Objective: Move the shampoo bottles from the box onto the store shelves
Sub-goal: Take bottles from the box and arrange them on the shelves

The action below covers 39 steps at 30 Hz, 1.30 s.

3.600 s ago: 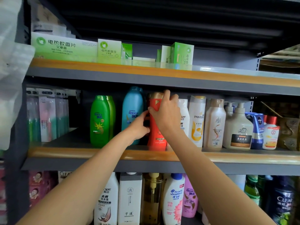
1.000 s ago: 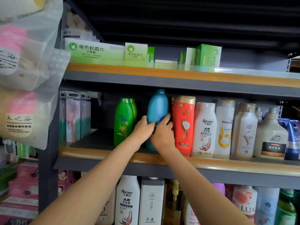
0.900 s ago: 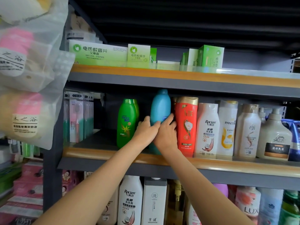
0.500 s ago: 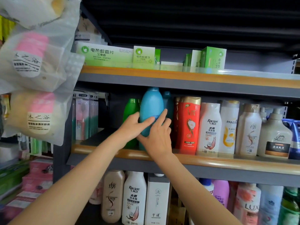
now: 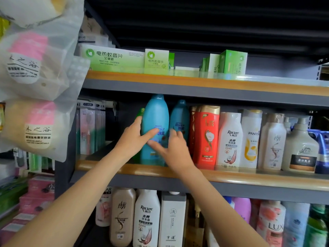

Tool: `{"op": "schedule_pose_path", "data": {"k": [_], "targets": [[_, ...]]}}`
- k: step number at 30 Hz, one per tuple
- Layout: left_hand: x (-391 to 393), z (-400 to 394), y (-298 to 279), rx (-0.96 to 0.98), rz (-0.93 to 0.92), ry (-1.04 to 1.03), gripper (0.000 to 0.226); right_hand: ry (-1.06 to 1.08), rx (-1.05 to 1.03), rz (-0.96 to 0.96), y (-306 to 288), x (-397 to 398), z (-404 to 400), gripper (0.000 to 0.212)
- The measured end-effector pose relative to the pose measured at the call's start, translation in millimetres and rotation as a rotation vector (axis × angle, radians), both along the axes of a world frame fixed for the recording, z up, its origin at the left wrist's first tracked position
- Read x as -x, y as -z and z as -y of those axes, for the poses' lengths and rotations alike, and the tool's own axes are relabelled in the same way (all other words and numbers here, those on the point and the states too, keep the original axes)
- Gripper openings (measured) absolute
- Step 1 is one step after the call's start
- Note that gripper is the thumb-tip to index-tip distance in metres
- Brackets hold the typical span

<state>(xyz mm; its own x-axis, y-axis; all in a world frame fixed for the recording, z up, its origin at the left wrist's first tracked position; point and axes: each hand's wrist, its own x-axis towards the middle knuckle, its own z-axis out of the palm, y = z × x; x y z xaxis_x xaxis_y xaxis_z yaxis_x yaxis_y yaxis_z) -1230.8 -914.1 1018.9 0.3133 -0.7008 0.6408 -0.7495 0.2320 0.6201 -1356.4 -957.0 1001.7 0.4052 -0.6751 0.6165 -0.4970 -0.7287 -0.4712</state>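
A tall blue shampoo bottle (image 5: 155, 113) stands upright at the front of the middle shelf (image 5: 249, 177). My left hand (image 5: 132, 141) grips its left side, thumb lying across the label. My right hand (image 5: 173, 150) is blurred, its fingers spread, and it touches the bottle's lower front. A second blue bottle (image 5: 179, 118) stands just behind and to the right. A green bottle (image 5: 141, 111) is almost hidden behind the front blue one. To the right stand a red bottle (image 5: 206, 136) and a row of white and beige bottles. The box is out of view.
Plastic bags of bath goods (image 5: 35, 68) hang at the left, close to my left arm. Green cartons (image 5: 114, 58) line the top shelf. Toothbrush packs (image 5: 89, 129) stand at the middle shelf's left end. More shampoo bottles (image 5: 146, 218) fill the lower shelf.
The front blue bottle has shifted left, in front of the green one, which uncovers a second blue bottle behind it. My right hand has slid down and right off the bottle's side.
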Motion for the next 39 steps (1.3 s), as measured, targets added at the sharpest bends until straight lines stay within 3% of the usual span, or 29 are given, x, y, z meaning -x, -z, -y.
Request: {"op": "schedule_pose_path", "data": {"k": [3,7,16,23,31,39], "targets": [[-0.3,-0.2,7.4,0.061,-0.009,0.021,0.057,0.042,0.041,0.043,-9.6,14.3,18.8,0.057],[3.8,1.1,16.8,0.14,-0.023,0.051,0.065,0.088,0.179,0.087,-27.3,7.0,37.2,0.05],[2.8,4.5,26.5,0.156,-0.108,0.047,0.067,0.391,0.232,-0.163,-33.1,-24.7,69.2,0.08],[-3.0,11.0,30.3,0.161,-0.108,0.059,0.078,0.507,0.169,-0.085,-28.6,-40.9,90.4,0.083],[-6.7,16.6,31.2,0.199,-0.124,0.118,0.063,0.548,0.128,0.001,-32.6,-52.6,94.4,0.069],[-7.1,16.1,31.7,0.213,-0.118,0.132,0.055,0.591,0.169,0.029,-26.8,-45.7,81.6,0.081]]}}
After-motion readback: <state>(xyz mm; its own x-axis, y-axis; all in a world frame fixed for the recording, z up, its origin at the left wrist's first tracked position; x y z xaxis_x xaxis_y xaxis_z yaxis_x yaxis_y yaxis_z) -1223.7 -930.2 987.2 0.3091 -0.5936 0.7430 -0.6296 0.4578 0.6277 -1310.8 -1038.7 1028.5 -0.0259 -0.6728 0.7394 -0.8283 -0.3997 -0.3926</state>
